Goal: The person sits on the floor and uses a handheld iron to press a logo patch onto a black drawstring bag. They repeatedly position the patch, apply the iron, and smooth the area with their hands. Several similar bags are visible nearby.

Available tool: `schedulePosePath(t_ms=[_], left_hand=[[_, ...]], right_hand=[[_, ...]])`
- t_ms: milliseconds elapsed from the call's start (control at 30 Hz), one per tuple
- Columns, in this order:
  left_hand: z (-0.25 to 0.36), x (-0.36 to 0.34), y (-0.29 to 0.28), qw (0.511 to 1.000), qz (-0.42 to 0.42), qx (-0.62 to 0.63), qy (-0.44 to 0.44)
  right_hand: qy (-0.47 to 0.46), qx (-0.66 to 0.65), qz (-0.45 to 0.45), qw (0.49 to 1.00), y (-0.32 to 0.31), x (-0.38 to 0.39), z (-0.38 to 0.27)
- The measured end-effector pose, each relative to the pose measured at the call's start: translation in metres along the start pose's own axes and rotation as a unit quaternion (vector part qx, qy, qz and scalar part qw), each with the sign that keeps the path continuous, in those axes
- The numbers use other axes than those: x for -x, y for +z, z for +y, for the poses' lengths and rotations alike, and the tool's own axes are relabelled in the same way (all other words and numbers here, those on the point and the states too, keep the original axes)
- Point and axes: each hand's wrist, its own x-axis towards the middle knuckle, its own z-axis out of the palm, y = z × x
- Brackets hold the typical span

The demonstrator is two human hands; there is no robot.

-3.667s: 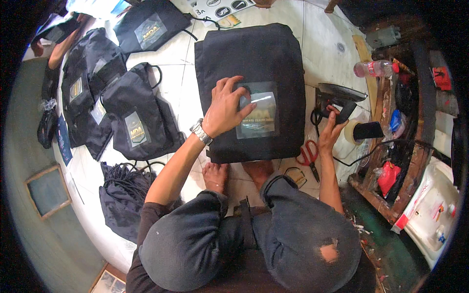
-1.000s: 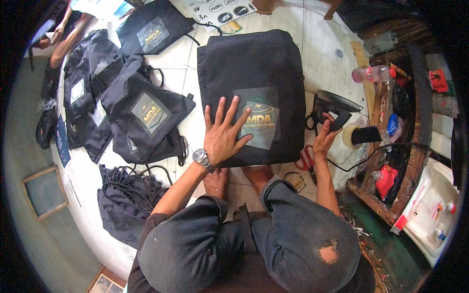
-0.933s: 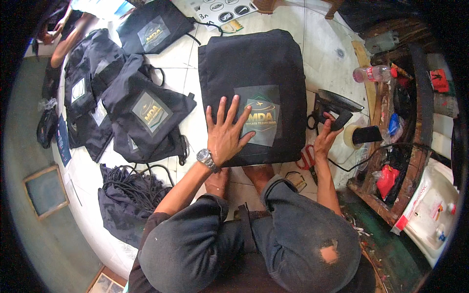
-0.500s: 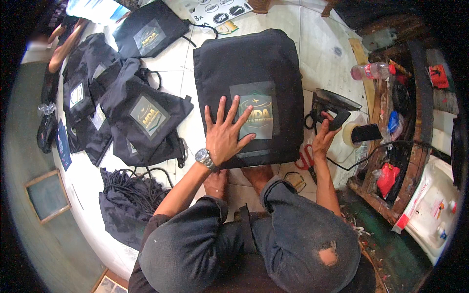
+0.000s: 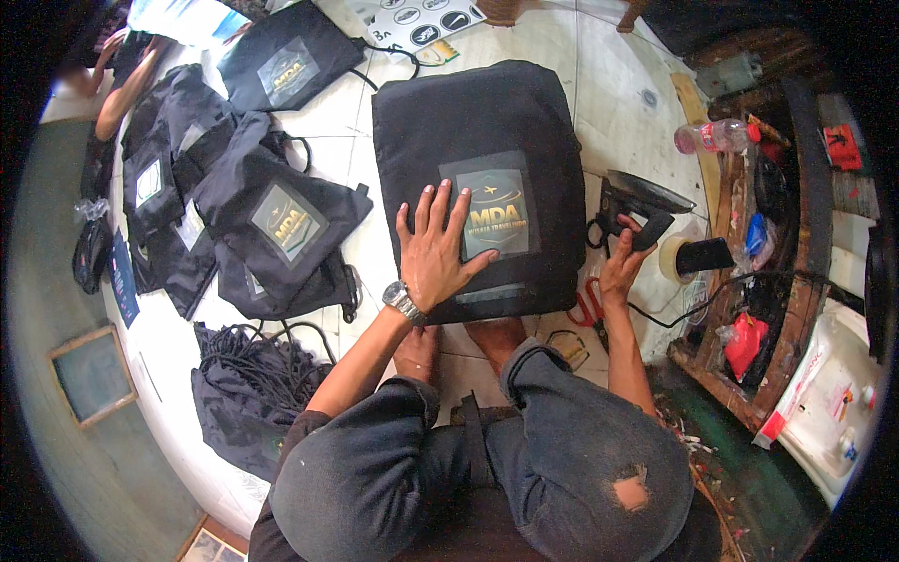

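Note:
My left hand (image 5: 433, 248), with a steel watch on the wrist, lies flat with its fingers stretched out on a black cloth bag (image 5: 478, 108). Beside its fingers, a clear film patch (image 5: 518, 178) with a gold printed logo lies on the bag. The thumb reaches over the film's lower left part. To the right of the bag, my right hand (image 5: 620, 267) has its fingers curled round the handle of a clothes iron (image 5: 646, 194), which rests on the floor. Red-handled scissors (image 5: 587, 304) lie just left of that wrist.
Several printed black drawstring bags (image 5: 234, 178) are heaped at left, above a bundle of black cords (image 5: 272, 361). A tape roll (image 5: 670, 259) with a black phone-like object (image 5: 704, 255), a plastic bottle (image 5: 716, 137) and a wooden rack (image 5: 721, 375) stand at right. Another person's arm (image 5: 126, 94) shows at far left.
My left hand's fingers have drawn closer together and shifted left off the logo, so more gold lettering shows. The bag's top edge looks slightly shifted. My right hand stays at the iron.

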Motion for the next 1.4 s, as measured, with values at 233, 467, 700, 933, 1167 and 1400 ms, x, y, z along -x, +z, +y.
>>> schedulePosePath(t_ms=[233, 467, 700, 933, 1167, 1400], left_hand=[[0.001, 0.002, -0.007, 1.000, 0.020, -0.002, 0.024], [0.004, 0.001, -0.004, 0.999, 0.026, 0.025, -0.023], [0.007, 0.002, -0.001, 0.999, 0.042, 0.015, -0.028], [-0.016, 0.006, -0.012, 1.000, 0.024, 0.010, -0.003], [-0.020, 0.014, 0.002, 1.000, 0.004, 0.010, -0.018], [-0.019, 0.025, 0.003, 1.000, 0.005, 0.014, -0.017]], right_hand=[[-0.002, 0.033, -0.015, 0.999, -0.005, -0.002, 0.008], [-0.019, 0.025, 0.005, 0.999, -0.001, -0.002, 0.009], [0.006, 0.018, -0.001, 1.000, -0.002, 0.001, 0.013], [-0.012, 0.028, -0.037, 0.999, -0.014, -0.050, -0.079], [0.173, 0.087, -0.389, 0.901, 0.011, -0.051, -0.200], [0.090, 0.228, -0.455, 0.856, 0.068, -0.009, -0.181]])
